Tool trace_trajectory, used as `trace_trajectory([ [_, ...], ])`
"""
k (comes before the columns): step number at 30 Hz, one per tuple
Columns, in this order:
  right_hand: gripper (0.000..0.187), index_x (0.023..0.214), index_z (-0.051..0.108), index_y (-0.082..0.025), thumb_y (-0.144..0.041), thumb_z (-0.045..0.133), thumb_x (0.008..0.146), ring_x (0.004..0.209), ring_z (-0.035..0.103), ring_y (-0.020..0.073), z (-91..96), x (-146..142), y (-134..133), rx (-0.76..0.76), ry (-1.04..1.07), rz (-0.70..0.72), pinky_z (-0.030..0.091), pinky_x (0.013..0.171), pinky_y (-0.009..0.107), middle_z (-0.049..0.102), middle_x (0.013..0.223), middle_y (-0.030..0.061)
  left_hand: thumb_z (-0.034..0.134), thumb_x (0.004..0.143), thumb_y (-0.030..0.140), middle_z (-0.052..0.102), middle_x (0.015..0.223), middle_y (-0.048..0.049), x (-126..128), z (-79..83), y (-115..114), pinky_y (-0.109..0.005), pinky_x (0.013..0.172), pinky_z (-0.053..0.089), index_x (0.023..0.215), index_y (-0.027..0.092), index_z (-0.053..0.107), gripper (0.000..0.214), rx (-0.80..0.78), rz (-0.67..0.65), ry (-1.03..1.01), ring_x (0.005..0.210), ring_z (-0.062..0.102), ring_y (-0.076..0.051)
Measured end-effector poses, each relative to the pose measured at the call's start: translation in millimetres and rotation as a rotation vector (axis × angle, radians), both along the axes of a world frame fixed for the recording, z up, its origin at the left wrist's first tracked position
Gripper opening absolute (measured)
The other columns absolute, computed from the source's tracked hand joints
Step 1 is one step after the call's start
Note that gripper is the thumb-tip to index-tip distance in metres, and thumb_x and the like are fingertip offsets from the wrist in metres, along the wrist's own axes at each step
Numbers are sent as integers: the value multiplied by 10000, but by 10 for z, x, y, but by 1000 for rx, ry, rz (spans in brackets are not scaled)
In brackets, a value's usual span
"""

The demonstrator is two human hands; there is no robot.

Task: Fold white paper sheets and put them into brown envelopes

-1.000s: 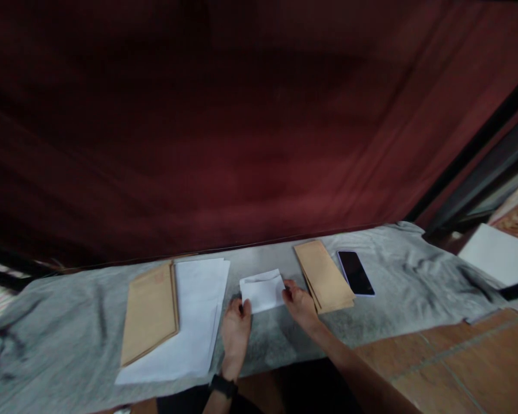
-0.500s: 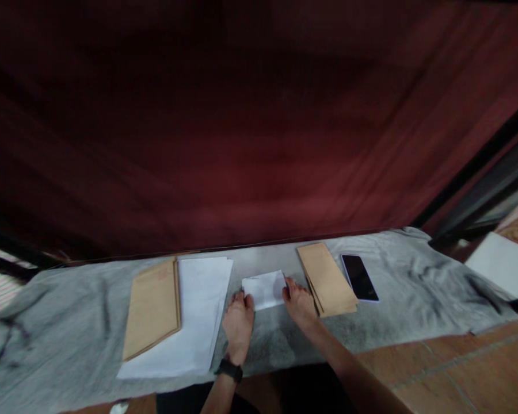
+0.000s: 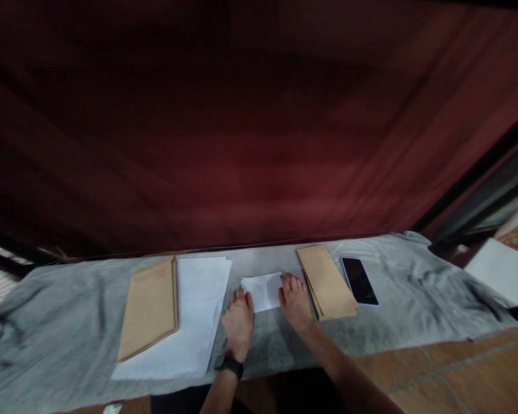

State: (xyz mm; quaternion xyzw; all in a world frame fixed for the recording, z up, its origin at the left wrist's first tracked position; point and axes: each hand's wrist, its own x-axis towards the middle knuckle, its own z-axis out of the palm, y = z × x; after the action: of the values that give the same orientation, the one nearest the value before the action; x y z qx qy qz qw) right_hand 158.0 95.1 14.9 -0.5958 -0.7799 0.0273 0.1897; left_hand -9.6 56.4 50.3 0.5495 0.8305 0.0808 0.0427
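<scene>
A small folded sheet of white paper (image 3: 265, 292) lies on the grey cloth in front of me. At its left edge my left hand (image 3: 238, 317) has its fingers bent along the side and the thumb on the corner, holding it; a dark watch is on that wrist. My right hand (image 3: 295, 299) lies over the right edge, fingers stretched and flat. Beside the right hand is a small stack of brown envelopes (image 3: 327, 282). To the left, large white sheets (image 3: 198, 310) lie partly under another stack of brown envelopes (image 3: 150, 305).
A phone (image 3: 360, 280) with a dark screen lies right of the envelopes. The grey cloth (image 3: 414, 293) is wrinkled at both ends. Behind it rises a dark red panel (image 3: 259, 161). Brown floor tiles (image 3: 461, 368) show at the lower right, and a white board-like surface (image 3: 503, 270) at the far right.
My right hand has shifted slightly up and left, its fingers now flatter over the paper's right edge. My left hand stays at the left edge. The view has moved a little.
</scene>
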Motion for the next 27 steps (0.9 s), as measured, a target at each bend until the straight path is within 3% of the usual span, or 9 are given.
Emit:
trace_trajectory([
  [5, 456, 1465, 490, -172, -228, 410, 1019, 1446, 374, 259, -67, -86, -76, 81, 29, 209, 314, 1184, 473, 447, 1559, 111, 330, 1041, 304, 746, 1070, -144, -9, -15, 7, -295, 669, 501, 1214, 135, 622, 378, 12, -19, -2, 877, 739, -240],
  [12, 460, 1485, 485, -188, -287, 433, 1039, 1469, 362, 238, -151, -129, -134, 54, -15, 206, 278, 1215, 480, 405, 1586, 108, 324, 1038, 314, 732, 1012, -142, -53, -33, -10, -299, 688, 508, 1184, 127, 622, 381, 21, 1, -56, 880, 720, -236],
  [15, 467, 1495, 473, -203, -293, 438, 1038, 1476, 354, 239, -163, -128, -137, 58, -14, 202, 272, 1220, 494, 398, 1587, 101, 325, 1020, 260, 702, 1094, -164, 0, -45, -7, -366, 805, 537, 1216, 119, 619, 380, 120, -10, -12, 980, 691, -267],
  [18, 472, 1503, 463, -196, -279, 433, 1039, 1483, 340, 236, -171, -126, -143, 45, -34, 201, 261, 1229, 485, 383, 1593, 103, 355, 991, 212, 625, 1334, -183, 161, -101, 34, -464, 1043, 467, 1350, 134, 571, 426, 256, -180, -10, 1243, 584, -302],
  [21, 524, 1540, 397, -177, -212, 436, 1019, 1490, 326, 238, -181, -122, -156, 52, -62, 229, 278, 1227, 471, 359, 1602, 112, 375, 1000, 316, 494, 1529, -142, 326, -215, 82, -502, 1182, 347, 1454, 163, 499, 494, 258, -384, -84, 1444, 408, -296],
  [27, 548, 1560, 357, -211, -200, 420, 1016, 1481, 343, 260, -166, -141, -170, 49, -86, 200, 289, 1209, 521, 357, 1606, 106, 328, 1006, 383, 419, 1587, -105, 251, -401, 59, -507, 1226, 278, 1524, 170, 410, 566, 184, -407, -34, 1512, 295, -264],
])
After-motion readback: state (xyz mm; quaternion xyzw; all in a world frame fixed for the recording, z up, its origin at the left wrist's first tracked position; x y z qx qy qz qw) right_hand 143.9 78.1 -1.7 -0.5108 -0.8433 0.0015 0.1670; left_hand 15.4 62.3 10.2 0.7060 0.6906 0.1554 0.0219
